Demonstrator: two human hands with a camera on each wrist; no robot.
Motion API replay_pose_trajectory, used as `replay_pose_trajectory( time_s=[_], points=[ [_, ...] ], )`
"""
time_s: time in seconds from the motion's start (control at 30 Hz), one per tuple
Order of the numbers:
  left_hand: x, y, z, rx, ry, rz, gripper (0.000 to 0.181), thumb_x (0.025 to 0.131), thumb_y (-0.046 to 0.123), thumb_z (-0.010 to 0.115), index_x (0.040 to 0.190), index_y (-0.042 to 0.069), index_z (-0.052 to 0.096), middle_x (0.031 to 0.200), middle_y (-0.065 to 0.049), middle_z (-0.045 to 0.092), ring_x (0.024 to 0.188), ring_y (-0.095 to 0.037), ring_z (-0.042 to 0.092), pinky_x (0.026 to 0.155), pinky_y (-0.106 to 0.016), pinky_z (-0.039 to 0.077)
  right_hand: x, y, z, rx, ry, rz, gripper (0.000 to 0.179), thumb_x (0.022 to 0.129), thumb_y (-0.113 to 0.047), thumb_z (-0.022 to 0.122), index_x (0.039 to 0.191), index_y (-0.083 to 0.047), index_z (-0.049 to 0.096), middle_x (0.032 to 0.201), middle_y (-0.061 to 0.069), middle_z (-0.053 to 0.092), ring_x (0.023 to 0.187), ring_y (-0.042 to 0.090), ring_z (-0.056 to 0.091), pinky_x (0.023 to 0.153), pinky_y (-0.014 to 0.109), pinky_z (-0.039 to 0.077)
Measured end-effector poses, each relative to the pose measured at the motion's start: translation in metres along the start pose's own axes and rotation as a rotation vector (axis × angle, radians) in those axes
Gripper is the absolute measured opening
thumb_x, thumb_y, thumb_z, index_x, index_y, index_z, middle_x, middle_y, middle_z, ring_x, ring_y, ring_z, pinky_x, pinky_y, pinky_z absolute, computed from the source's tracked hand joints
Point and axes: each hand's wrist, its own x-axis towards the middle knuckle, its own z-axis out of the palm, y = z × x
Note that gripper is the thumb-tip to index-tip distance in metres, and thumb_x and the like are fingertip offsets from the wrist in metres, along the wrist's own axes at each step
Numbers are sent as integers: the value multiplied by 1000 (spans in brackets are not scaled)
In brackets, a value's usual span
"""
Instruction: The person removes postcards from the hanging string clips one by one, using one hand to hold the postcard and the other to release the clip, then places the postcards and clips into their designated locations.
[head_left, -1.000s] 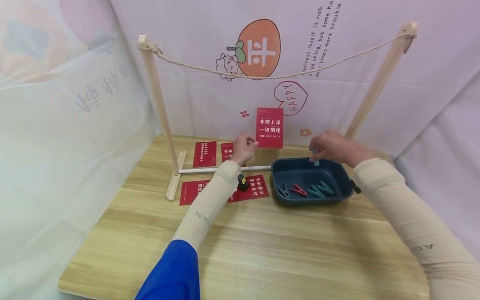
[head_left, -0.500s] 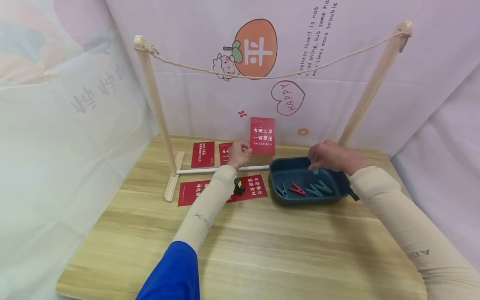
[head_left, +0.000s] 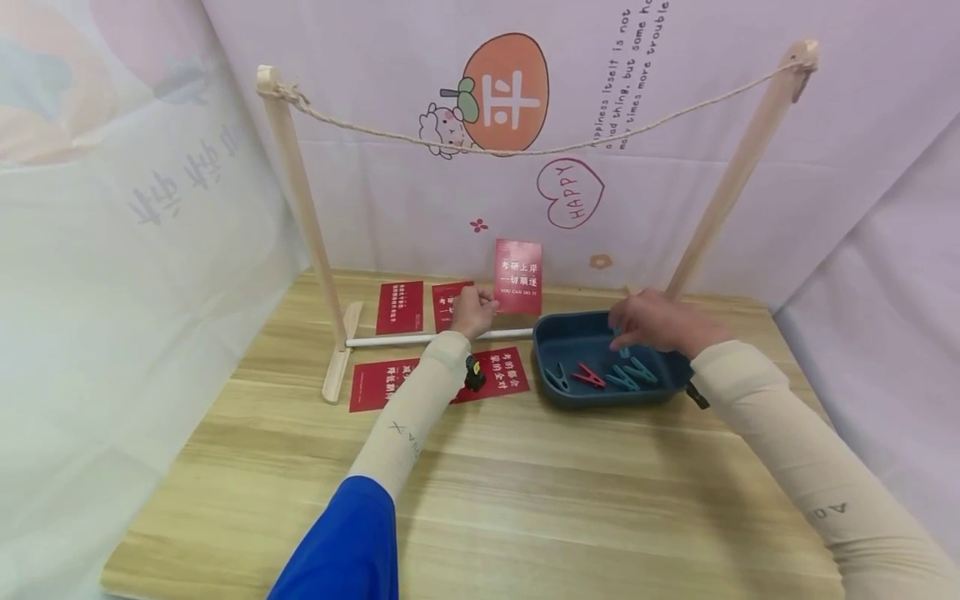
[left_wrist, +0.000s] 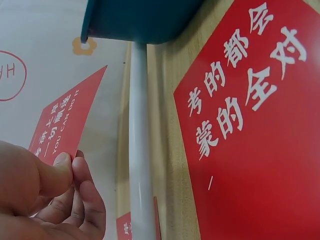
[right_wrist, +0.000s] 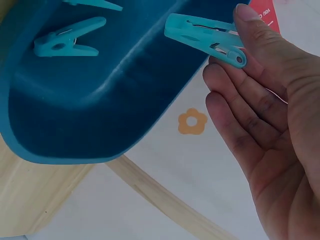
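Note:
My left hand (head_left: 474,312) pinches a red card (head_left: 518,277) by its lower left edge, between thumb and fingers, and holds it upright above the table. In the left wrist view the thumb presses on the corner of the card (left_wrist: 70,117). Over the back of the dark blue basin (head_left: 551,390), my right hand (head_left: 654,321) pinches a teal clothespin (right_wrist: 202,37) by its handle end, as the right wrist view shows. Inside the basin lie a red clothespin (head_left: 588,376), a dark clothespin (head_left: 557,377) and teal ones (right_wrist: 67,40).
A sagging rope (head_left: 525,153) runs between two wooden posts (head_left: 300,200), joined low down by a white rod (head_left: 386,341). More red cards (head_left: 400,307) lie on the wooden table (head_left: 480,492), some partly under my left forearm. A printed cloth (head_left: 420,208) hangs behind.
My left hand has lowered the red card and shifted slightly left. My right hand, with the teal clothespin, has dropped a little toward the basin. The view has drifted slightly.

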Motion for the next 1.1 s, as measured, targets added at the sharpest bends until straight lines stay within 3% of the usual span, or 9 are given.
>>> replay_pose_trajectory(
  time_s=[0.17,0.4,0.7,1.0,1.1],
  points=[
    [4,-3,0,9,-16,-21,18,104,11,66,117,-1,70,107,-15,73,91,-24,68,77,-31,58,2,-3,4,11,-23,6,30,88,-20,87,108,-1,76,98,13,79,85,21,75,80,44,67],
    [7,-7,1,31,-38,-36,19,103,9,67,118,-2,69,113,-18,74,96,-27,69,82,-35,61,5,-2,16,-6,-35,-49,28,88,-19,87,105,0,75,98,18,79,84,22,76,77,42,67],
    [3,-9,3,70,-61,-81,17,103,8,67,117,-2,71,118,-18,74,104,-29,71,90,-39,62,8,-5,27,30,-95,-1,32,90,-20,86,112,0,75,102,14,79,87,19,75,83,43,67],
    [4,-9,5,146,-95,-83,21,104,12,67,119,-1,74,117,-18,76,110,-31,72,95,-41,62,12,-8,37,-5,-138,50,37,91,-25,85,116,0,75,101,10,78,93,22,71,87,46,64],
    [6,-8,8,190,-91,-70,19,104,13,67,113,0,77,118,-16,76,107,-29,69,92,-39,61,13,-9,40,-10,-155,67,38,91,-26,84,117,1,74,102,11,77,95,24,71,88,47,64]
  ],
)
